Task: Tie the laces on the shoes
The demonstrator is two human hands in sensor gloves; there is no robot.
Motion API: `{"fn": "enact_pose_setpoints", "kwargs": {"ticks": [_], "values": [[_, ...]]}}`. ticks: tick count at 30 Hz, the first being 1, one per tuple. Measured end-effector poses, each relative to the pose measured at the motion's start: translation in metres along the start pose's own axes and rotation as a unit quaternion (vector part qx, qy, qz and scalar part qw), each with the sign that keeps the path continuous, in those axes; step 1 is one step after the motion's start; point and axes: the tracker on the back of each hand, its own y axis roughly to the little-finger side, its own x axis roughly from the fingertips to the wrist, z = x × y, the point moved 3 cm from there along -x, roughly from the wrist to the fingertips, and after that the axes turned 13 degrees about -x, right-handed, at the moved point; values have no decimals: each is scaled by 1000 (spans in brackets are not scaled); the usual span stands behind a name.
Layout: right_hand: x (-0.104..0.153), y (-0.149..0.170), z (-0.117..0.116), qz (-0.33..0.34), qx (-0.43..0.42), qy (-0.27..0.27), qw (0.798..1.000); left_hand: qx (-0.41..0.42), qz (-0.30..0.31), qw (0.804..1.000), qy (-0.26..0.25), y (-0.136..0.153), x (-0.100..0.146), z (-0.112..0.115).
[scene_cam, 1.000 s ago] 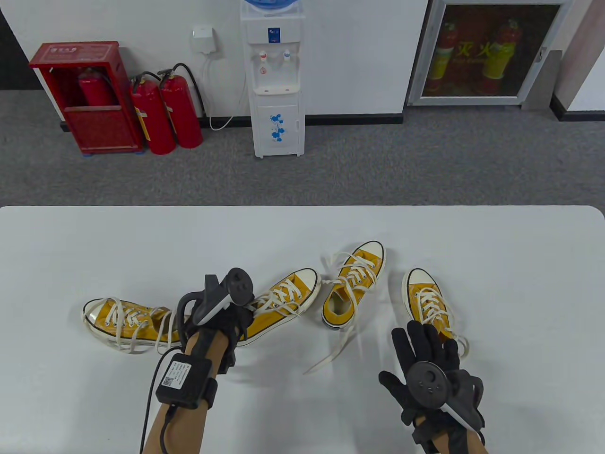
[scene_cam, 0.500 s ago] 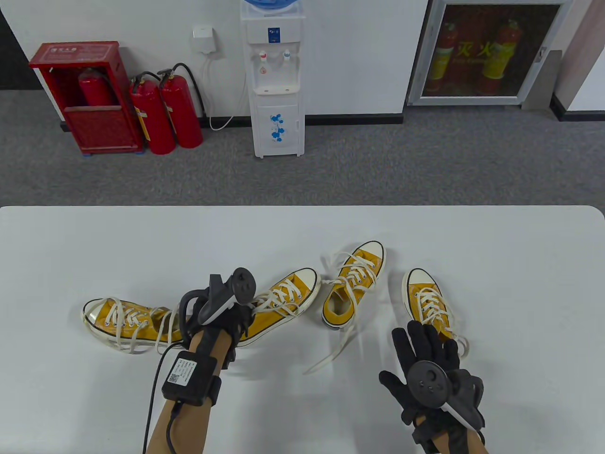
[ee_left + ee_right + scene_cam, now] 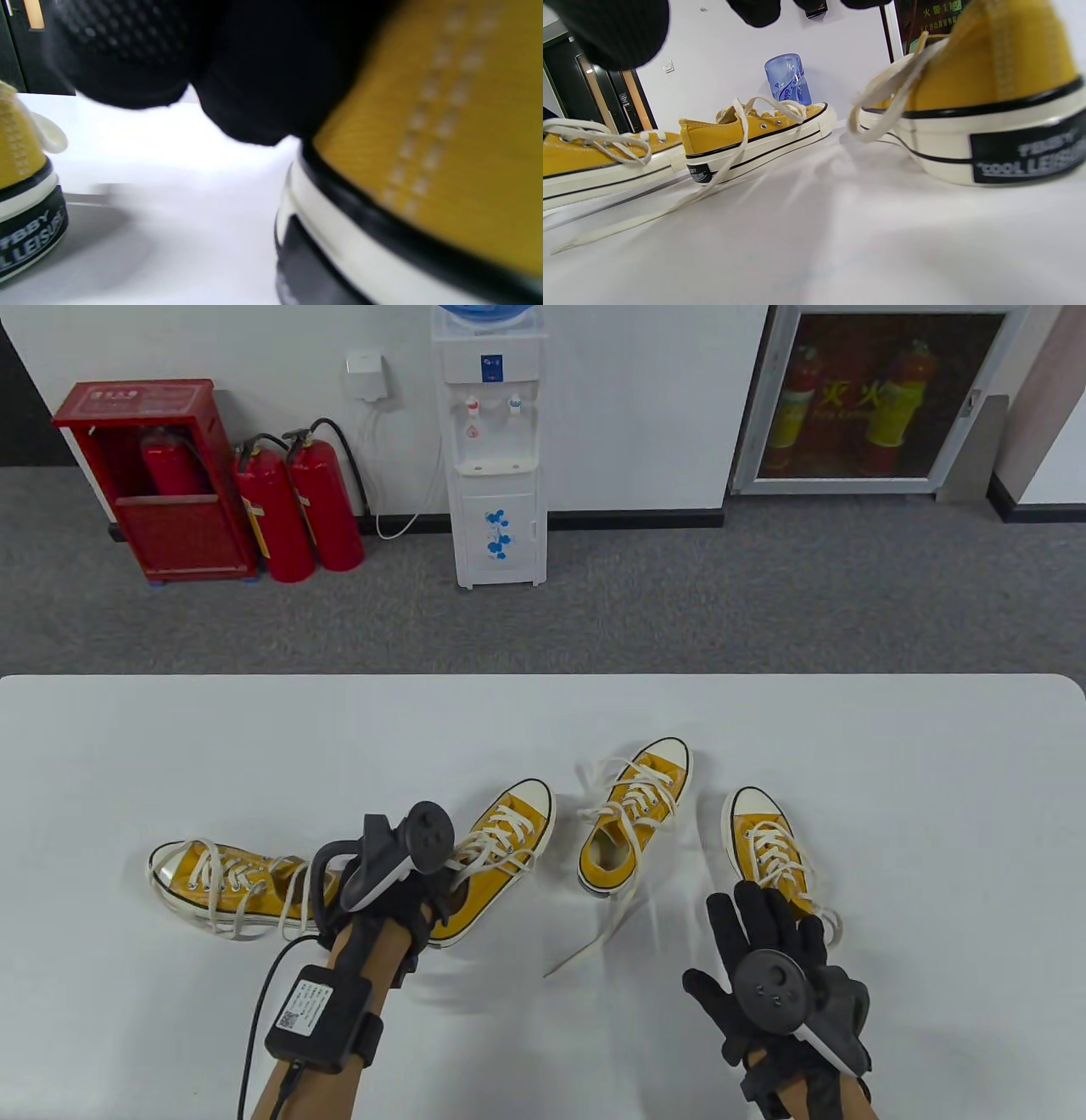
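I had four yellow shoes on the white table (image 3: pixel 170 746); the far-left shoe (image 3: pixel 229 886) lay with its toe pointing left, laces loose; the second shoe (image 3: pixel 501 848) pointed up and to the right, just beside it; my left hand (image 3: pixel 416 891) sat at that shoe's heel, and in the left wrist view the gloved fingers (image 3: pixel 254 84) pressed against its yellow canvas (image 3: pixel 445 127); whether they curled round the heel I could not tell, the view being blurred; the third shoe (image 3: pixel 632 814) stood between the two hands, one long lace (image 3: pixel 607 929) trailing over the table toward me; the fourth shoe (image 3: pixel 768 844) lay farthest right, toe away from me; my right hand (image 3: pixel 768 959) rested flat over its heel end, fingers spread and straight, gripping nothing.
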Motion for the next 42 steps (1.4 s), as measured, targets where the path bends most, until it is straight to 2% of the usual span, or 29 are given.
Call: {"fn": "enact_pose_setpoints", "kwargs": {"ticks": [9,17,28,36,42], "values": [[0,1,1,0,-4,0,1000,119,3,992,-46,-8,52,-16],[0,1,0,0,-6,-2,1000,160,0,986,-53,-21,84,3],[0,1,0,0,-6,-3,1000,161,-15,984,-76,-26,93,40],[0,1,-2,-2,-4,-9,1000,148,-2,988,-44,-29,92,59],[0,2,-2,-5,-4,-9,1000,148,10,989,-27,-29,92,60]]}}
